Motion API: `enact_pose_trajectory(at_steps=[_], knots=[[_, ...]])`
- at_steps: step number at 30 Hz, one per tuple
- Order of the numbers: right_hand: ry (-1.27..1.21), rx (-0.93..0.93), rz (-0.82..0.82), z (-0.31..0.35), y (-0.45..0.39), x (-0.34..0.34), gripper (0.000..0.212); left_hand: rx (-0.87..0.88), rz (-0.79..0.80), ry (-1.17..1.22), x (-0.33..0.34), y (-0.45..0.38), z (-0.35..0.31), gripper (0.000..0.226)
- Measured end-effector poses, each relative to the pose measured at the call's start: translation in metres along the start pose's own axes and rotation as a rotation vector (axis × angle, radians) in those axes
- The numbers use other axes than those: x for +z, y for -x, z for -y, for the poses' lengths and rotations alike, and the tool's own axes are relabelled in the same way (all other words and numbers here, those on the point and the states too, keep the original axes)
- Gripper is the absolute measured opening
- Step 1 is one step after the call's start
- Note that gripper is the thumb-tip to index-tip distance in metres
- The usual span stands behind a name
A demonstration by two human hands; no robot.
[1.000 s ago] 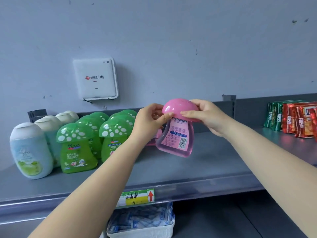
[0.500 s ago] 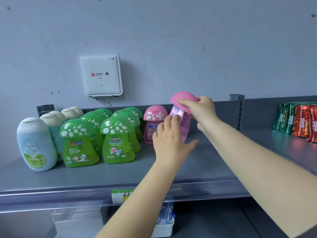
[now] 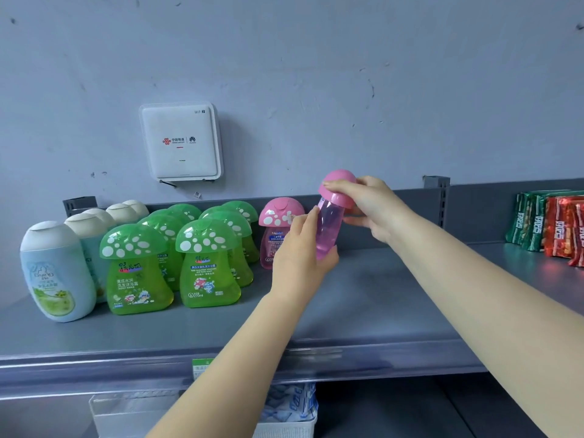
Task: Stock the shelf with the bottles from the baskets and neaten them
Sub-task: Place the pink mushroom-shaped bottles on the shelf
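Both hands hold one pink transparent mushroom-shaped bottle with a pink dome cap (image 3: 330, 226) above the grey metal shelf (image 3: 363, 311). The bottle is seen from its narrow side and it leans a little, with the cap to the upper right. The right hand (image 3: 368, 203) grips the cap from the right, its fingers curled over the top of the dome. The left hand (image 3: 300, 248) grips the lower body of the bottle from the left, with fingers along the side and the thumb under the bottom end. The bottle does not touch the shelf.

Just behind the left hand, a second pink mushroom-shaped bottle with white dots on the cap (image 3: 278, 229) stands upright at the back of the shelf, partly hidden by the hand. To the left of it stand the green mushroom-shaped bottles with white-dotted caps (image 3: 170, 257) in two rows going back. Further left is a row of pale blue rounded bottles with cream caps (image 3: 57, 270).

At the right end of the shelf stand green and red foil snack packets (image 3: 550, 229). On the wall above the bottles is a white square router box (image 3: 180, 143). Under the shelf, a white basket (image 3: 284, 428) holds blue and white packets.
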State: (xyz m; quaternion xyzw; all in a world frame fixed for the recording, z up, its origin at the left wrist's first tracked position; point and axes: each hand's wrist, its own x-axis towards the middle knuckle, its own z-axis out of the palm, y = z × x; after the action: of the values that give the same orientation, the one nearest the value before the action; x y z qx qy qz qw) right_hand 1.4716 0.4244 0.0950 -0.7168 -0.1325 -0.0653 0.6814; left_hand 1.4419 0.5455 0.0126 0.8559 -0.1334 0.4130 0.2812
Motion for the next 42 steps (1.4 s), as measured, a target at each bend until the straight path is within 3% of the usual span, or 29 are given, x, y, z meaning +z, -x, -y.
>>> enact_pose_trajectory(at_steps=[4, 8, 12, 14, 16, 21, 29, 42], knots=[[0.089, -0.054, 0.174, -0.002, 0.003, -0.010, 0.061, -0.161, 0.019, 0.310, -0.012, -0.007, 0.001, 0.058], [0.167, -0.111, 0.328, -0.023, 0.004, -0.018, 0.069, -0.353, 0.031, 0.655, -0.022, -0.009, 0.015, 0.073], [0.202, -0.130, 0.366, -0.050, 0.005, -0.015, 0.044, -0.358, 0.089, 0.767, -0.028, -0.005, 0.020, 0.042], [0.180, -0.175, 0.326, -0.057, 0.006, -0.011, 0.030, -0.361, 0.103, 0.784, -0.029, -0.003, 0.024, 0.049], [0.157, -0.195, 0.254, -0.061, 0.006, -0.008, 0.025, -0.388, 0.080, 0.752, -0.028, -0.001, 0.028, 0.063], [0.310, -0.246, 0.113, -0.073, 0.003, 0.014, 0.026, -0.384, -0.046, 0.317, -0.022, 0.004, 0.032, 0.044], [0.470, -0.233, 0.054, -0.093, -0.012, 0.052, 0.036, -0.554, 0.043, -0.009, -0.008, 0.005, 0.050, 0.038], [0.583, -0.230, 0.044, -0.111, -0.028, 0.076, 0.036, -0.600, 0.121, -0.060, -0.004, 0.005, 0.068, 0.024]])
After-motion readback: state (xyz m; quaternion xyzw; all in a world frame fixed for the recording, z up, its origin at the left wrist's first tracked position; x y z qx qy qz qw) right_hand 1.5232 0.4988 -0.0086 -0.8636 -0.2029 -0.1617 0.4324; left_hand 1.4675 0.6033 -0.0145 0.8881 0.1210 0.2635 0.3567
